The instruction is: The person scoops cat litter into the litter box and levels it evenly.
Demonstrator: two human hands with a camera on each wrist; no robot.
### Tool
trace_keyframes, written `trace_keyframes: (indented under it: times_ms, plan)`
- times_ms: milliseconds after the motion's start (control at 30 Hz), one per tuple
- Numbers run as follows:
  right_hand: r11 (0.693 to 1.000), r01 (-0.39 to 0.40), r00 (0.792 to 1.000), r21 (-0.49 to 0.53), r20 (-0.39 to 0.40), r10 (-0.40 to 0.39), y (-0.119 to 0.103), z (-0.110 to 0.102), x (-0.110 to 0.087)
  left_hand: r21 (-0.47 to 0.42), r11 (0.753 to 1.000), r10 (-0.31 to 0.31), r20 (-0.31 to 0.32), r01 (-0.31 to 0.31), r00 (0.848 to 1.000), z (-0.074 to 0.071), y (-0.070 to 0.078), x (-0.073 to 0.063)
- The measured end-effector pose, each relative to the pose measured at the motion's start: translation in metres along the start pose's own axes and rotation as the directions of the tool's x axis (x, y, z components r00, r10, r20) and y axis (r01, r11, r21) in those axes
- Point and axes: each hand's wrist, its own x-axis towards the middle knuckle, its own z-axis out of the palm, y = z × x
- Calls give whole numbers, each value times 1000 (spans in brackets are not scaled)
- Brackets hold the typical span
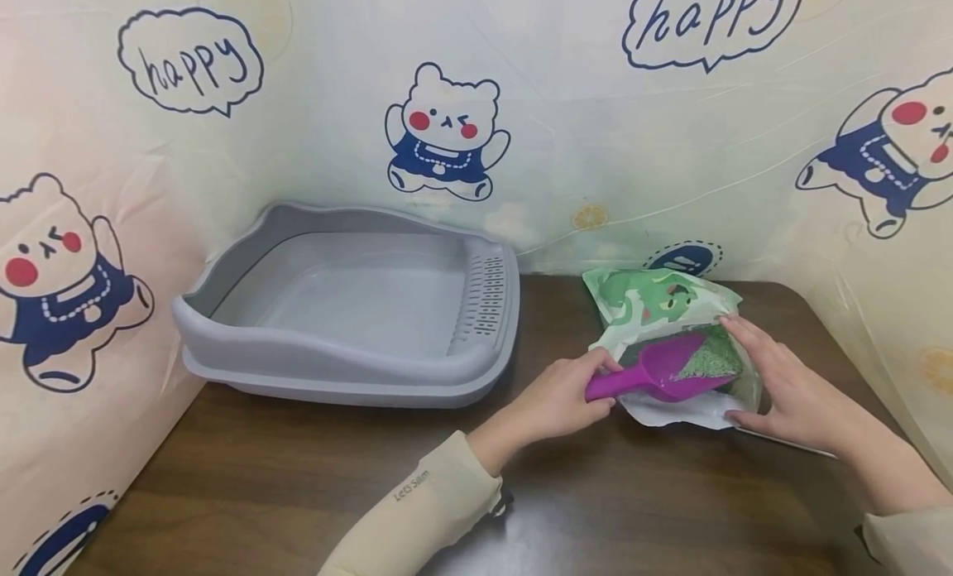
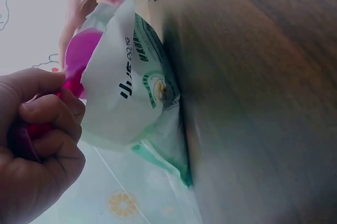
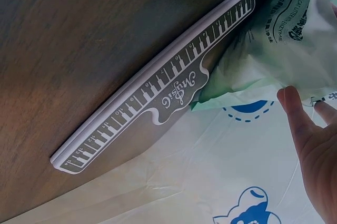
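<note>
In the head view my left hand (image 1: 562, 398) grips the handle of a purple scoop (image 1: 670, 365), its fingers curled round it. Green cat litter (image 1: 711, 357) granules lie toward the scoop's tip, at the mouth of a green and white cat litter bag (image 1: 663, 299). How much litter is in the bag is hidden. On the bag's right side my right hand (image 1: 792, 394) touches the opening, fingers fairly straight and thumb spread from them. The left wrist view shows the left hand (image 2: 42, 134) curled round the handle; the right wrist view shows the right fingers (image 3: 295, 110) against the bag.
A grey litter box (image 1: 350, 386) with a slotted ledge stands left of the bag on the brown wooden table (image 1: 260, 468). Beside the bag, under the right hand, lies a piano-patterned ruler (image 3: 152, 89). Printed bear sheeting (image 1: 551, 146) hangs behind and at both sides.
</note>
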Motion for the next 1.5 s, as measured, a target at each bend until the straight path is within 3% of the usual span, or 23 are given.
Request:
trace_keyframes:
  times_ms: [367, 1033, 1500]
  plan:
    - [999, -33, 999, 16, 15, 33, -1, -1, 0, -15, 1000, 6, -11, -6, 1000, -4, -5, -7]
    - [1000, 22, 1000, -7, -17, -22, 0, 2, 2, -30, 999, 20, 11, -20, 1000, -8, -12, -18]
    - [998, -65, 998, 7, 22, 65, -1, 1, -1, -16, 995, 104, 57, -104, 993, -22, -15, -22]
